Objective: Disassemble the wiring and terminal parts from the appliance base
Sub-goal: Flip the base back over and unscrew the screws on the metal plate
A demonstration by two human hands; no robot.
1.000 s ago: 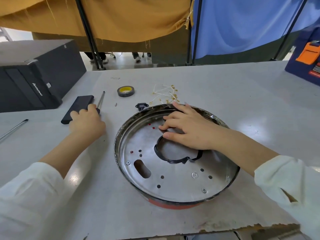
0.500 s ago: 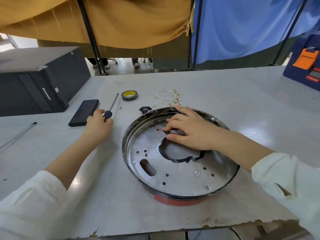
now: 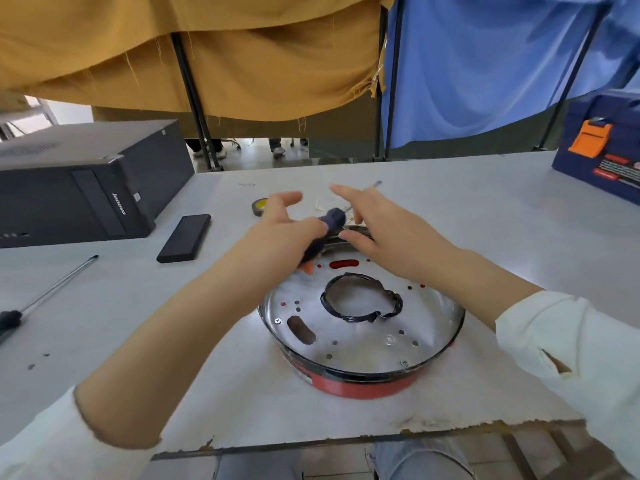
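Base [image 3: 363, 327] sits on the surface [image 3: 450, 220], near-centre, pan side up, red rim at the near edge. Black wire loop [image 3: 362, 301] lies in the middle of the plate; I see screws [image 3: 277, 320] near the left and near rims.

My left hand [image 3: 280, 233] grips the screwdriver [image 3: 325, 233] handle with the lower fingers, thumb and forefinger spread, over the far rim. Right hand [image 3: 377, 230] is wide, fingers straight, just beside the handle, holding nothing. Looks like a handover to me.

To do it well: close the right hand round the handle before the left lets go, keep the shaft pointing away, then pin the base with the left so it can't spin. Seat the tip square in the screw head first, or it may cam out.

Loose wires [image 3: 323, 202] and tape [image 3: 258, 206] lie beyond; second screwdriver [image 3: 52, 292] far left.
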